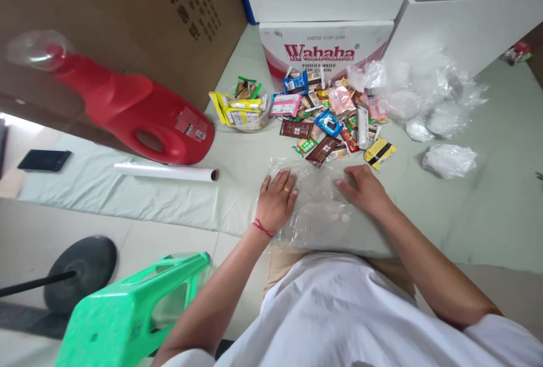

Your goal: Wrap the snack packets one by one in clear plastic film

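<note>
A sheet of clear, crinkled plastic film [320, 217] lies on the cloth in front of my body. My left hand [278, 197] rests flat on its left part, fingers stretched out. At the film's right edge is my right hand [367, 189], its thumb and index finger apart; its other fingers are partly hidden. Just beyond the film spreads a pile of small wrapped snacks [324, 149] in brown, blue, pink and yellow packets. Left of the pile, a clear, film-like bundle [250, 121] holds several yellow and green packets.
Crumpled clear plastic [449, 160] lies at right. A white Wahaha carton [326, 44] stands behind the snacks. On the left are a red bottle [139, 107], a white roll [169, 172], a phone [44, 160] and a large cardboard box [127, 11]. A green stool [110, 310] stands below.
</note>
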`<state>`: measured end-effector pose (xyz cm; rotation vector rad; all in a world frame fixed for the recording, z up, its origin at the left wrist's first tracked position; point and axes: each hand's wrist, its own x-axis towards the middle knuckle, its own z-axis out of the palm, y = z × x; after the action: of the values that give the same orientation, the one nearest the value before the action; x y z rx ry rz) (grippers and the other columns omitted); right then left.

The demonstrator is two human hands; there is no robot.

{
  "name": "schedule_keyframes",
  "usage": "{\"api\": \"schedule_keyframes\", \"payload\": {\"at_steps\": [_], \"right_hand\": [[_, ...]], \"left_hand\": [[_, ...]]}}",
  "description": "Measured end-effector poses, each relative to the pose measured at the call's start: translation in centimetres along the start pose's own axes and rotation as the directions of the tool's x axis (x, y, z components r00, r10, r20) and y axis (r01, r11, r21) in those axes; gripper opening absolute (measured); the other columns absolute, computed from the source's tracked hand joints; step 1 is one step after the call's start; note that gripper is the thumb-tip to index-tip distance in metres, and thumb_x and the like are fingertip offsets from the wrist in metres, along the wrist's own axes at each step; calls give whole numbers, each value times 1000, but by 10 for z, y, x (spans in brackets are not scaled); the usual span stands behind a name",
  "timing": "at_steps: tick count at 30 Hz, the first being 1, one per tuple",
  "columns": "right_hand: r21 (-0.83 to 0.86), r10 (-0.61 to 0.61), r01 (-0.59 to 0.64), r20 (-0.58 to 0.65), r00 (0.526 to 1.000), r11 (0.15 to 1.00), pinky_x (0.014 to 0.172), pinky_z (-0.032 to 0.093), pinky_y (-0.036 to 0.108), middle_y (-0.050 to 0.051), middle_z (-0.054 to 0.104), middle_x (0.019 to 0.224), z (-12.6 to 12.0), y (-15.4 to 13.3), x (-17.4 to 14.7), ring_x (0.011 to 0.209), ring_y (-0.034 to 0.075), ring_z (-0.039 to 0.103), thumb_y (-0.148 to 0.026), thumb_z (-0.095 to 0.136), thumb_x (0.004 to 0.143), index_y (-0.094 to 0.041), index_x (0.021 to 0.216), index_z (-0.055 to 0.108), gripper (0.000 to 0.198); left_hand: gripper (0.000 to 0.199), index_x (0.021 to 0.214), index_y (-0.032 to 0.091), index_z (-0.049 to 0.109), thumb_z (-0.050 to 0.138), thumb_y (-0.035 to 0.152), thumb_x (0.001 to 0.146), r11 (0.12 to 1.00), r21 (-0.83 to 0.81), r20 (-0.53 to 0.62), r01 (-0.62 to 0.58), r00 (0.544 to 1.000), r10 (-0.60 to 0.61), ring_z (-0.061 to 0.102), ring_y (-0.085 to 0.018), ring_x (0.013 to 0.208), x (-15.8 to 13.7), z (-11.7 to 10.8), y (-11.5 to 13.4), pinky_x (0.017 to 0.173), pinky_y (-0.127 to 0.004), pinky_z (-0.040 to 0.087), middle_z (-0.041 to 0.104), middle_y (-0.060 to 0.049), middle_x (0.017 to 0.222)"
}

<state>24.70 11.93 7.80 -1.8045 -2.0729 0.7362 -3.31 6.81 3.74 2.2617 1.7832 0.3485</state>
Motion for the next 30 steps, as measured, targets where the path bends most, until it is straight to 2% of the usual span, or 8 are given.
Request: {"api": "schedule_keyframes", "payload": {"at_steps": [4,8,14,17,19,23,27,30], "right_hand": [[67,-57,42,246,968,997,70,44,26,7,69,97,9,6,22,82,18,62,-34,59,92,-17,94,69,20],[258,-111,22,338,934,966,62,39,24,0,65,73,-23,16,46,65,14,54,-36,58,88,-16,88,67,23],[-16,-90,89,-20,996,996,75,45,30,7,73,88,-66,0,68,80,20,63,-28,55,91,-16,96,72,22],[-201,-184,144,-194,964,969,88,50,40,14,74,108,-58,-20,42,99,28,66,-28,49,99,-16,110,73,29],[-190,-371,350,-88,925,917,102,49,46,16,72,124,-37,-28,10,116,30,63,-30,45,104,-17,125,71,35],[-11,-645,685,324,692,729,122,40,49,12,58,154,16,-19,-57,149,26,45,-27,52,105,-18,143,63,41],[122,-597,610,421,683,783,123,40,50,13,59,154,17,1,-75,150,25,46,-30,57,104,-18,142,64,40],[168,-566,546,372,736,821,109,52,40,11,72,134,-16,-3,-37,128,21,64,-28,48,108,-21,127,72,32]], "left_hand": [[58,162,19,38,30,40,109,999,-25,-21,-32,999,31,37,-27,157,-8,0,0,129,-51,21,43,-15,167],[59,162,16,37,27,41,109,997,-69,-54,-21,998,18,40,-25,155,-11,-1,-7,129,-46,24,47,-15,164],[57,158,21,46,29,41,108,994,27,-28,104,994,-103,35,-32,157,1,-3,-2,129,-59,19,43,-13,167],[57,160,23,44,29,40,108,988,49,-35,147,989,-145,36,-32,157,5,-3,4,129,-64,14,40,-13,168],[57,160,23,43,29,41,108,988,43,-34,148,989,-147,36,-32,157,4,-4,5,129,-66,12,39,-14,168],[57,161,23,41,28,41,109,978,28,-66,205,977,-203,37,-31,157,1,-4,2,129,-68,9,40,-14,167],[60,163,22,37,28,44,108,970,38,-93,239,968,-235,35,-32,158,-1,-2,-2,128,-69,5,39,-15,168],[62,164,20,34,29,45,108,977,62,-82,204,977,-199,33,-32,158,0,0,-3,128,-70,5,37,-16,168]]}}
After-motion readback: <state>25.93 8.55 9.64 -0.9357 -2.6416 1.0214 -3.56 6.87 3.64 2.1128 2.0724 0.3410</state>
